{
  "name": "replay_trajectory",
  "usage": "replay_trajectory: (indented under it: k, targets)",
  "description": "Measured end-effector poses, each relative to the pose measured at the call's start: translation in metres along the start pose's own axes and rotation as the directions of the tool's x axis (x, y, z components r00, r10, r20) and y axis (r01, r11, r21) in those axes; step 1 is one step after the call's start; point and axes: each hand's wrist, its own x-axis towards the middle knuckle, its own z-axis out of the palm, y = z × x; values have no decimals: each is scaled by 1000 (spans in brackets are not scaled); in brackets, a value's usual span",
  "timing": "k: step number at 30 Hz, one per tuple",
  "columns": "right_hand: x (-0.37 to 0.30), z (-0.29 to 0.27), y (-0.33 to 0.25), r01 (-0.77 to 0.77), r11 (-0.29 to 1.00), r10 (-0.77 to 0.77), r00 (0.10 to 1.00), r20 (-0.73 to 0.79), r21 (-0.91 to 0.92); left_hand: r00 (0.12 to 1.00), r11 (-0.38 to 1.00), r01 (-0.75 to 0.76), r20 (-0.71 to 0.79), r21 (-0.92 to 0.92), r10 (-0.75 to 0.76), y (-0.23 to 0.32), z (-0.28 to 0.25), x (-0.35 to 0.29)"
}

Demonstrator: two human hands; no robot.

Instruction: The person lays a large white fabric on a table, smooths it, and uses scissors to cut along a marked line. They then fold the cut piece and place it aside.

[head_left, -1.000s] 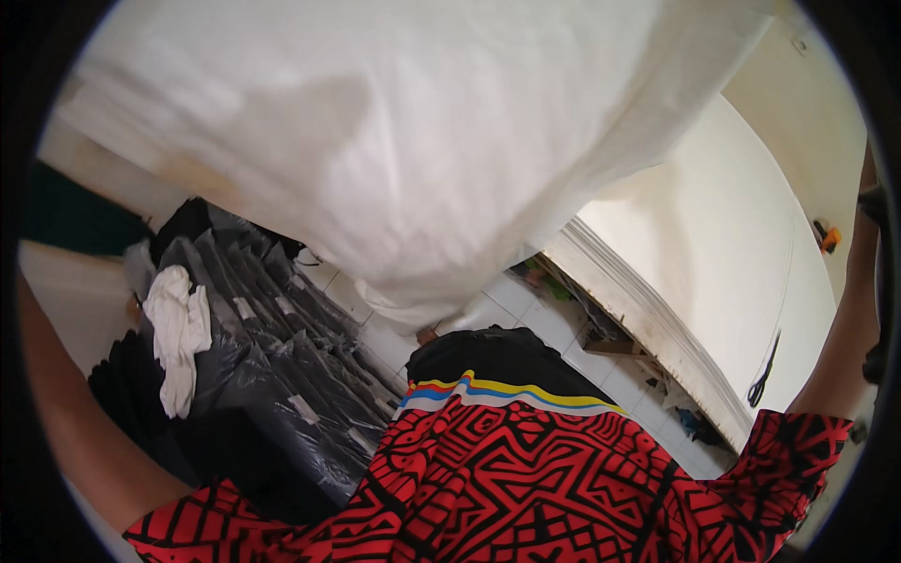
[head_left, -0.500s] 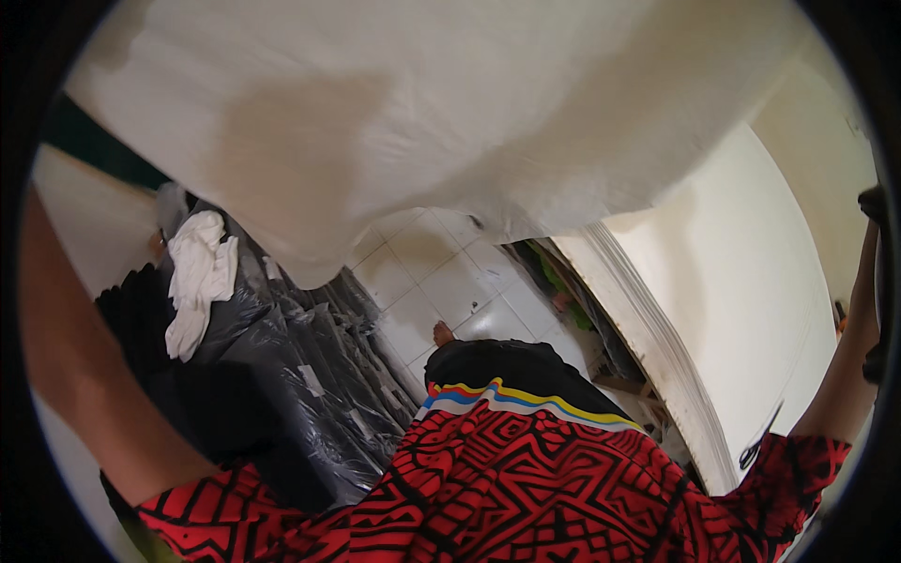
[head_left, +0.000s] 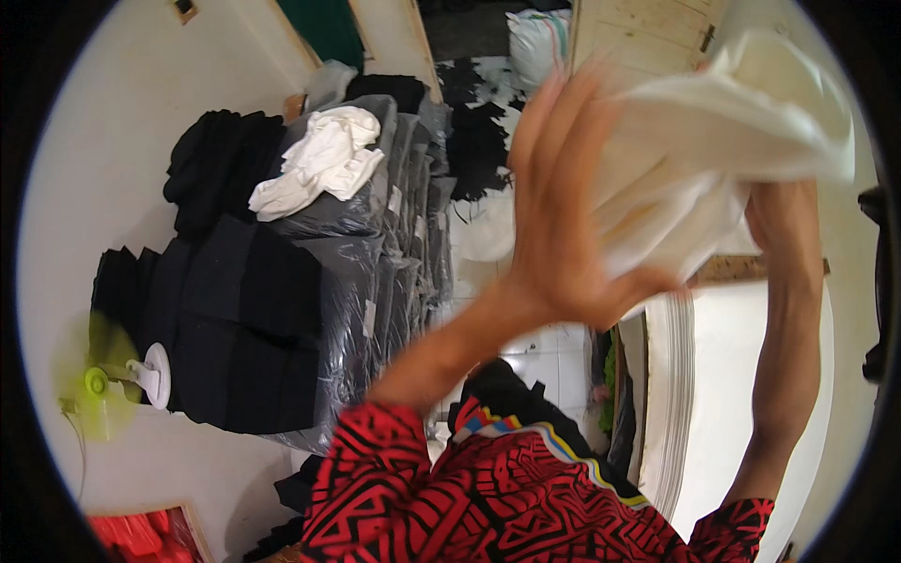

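Note:
A white cloth (head_left: pixel 694 141), blurred by motion, is bunched in the air at the upper right. My left hand (head_left: pixel 558 206) is raised in front of its left side, fingers stretched out and thumb apart. Whether the palm touches the fabric I cannot tell. My right forearm rises at the right into the cloth, which drapes over my right hand and covers its fingers; the cloth is held up there. Below it lies a broad white sheet stack (head_left: pixel 718 385) with layered edges.
At the left stand plastic-wrapped dark bundles (head_left: pixel 343 300), black folded fabric (head_left: pixel 249 319) and a crumpled white garment (head_left: pixel 324 159). A green fan (head_left: pixel 96 380) is at the lower left. Black scraps (head_left: pixel 474 141) litter the tiled floor near a white sack (head_left: pixel 540 42).
The cloth was spread wide across the upper view and is now gathered at the upper right. My left arm has swung from the far left to the middle; my right arm has come inward.

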Motion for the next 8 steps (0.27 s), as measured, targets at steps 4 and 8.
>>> replay_trajectory:
  k: [4,8]
  targets:
    - [-26,26,-22,44,961,-44,999,-9,272,791,769,549,94,328,-605,-24,0,-106]
    - [43,96,-41,126,811,-166,986,18,571,483,583,812,523,33,-702,-100,-73,-111]
